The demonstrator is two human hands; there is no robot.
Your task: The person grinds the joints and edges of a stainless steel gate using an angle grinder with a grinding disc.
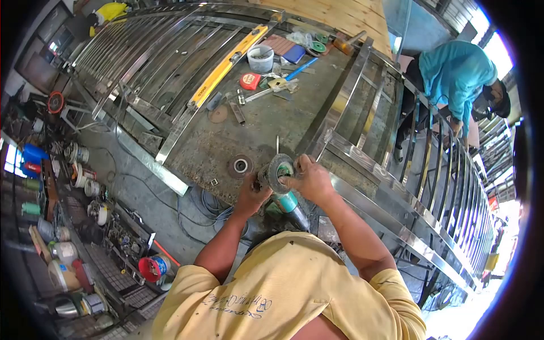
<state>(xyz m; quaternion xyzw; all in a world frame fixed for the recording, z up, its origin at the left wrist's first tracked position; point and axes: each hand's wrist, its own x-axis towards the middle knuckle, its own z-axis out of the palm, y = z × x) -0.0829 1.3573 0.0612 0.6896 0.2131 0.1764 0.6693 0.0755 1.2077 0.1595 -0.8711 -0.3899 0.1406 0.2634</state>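
Note:
An angle grinder (288, 202) with a teal body and dark rear end stands disc-up at the bench's near edge, close to my body. My left hand (253, 195) is closed around the left side of its head, its fingertips partly hidden under the disc. A grey round grinding disc (274, 180) sits at the top of the grinder. My right hand (311, 180) is closed on the disc's right side, thumb and fingers near its centre. A thin rod, perhaps the side handle, sticks up behind it. Another worn disc (240, 165) lies flat on the bench left of the grinder.
A yellow spirit level (226, 68) rests along a metal frame (175, 136). Farther back are a red tape measure (249, 81), a white tub (260, 59) and a hammer (349, 43). A co-worker (456, 76) in teal bends over a railing at right. Cables (209, 204) lie on the floor.

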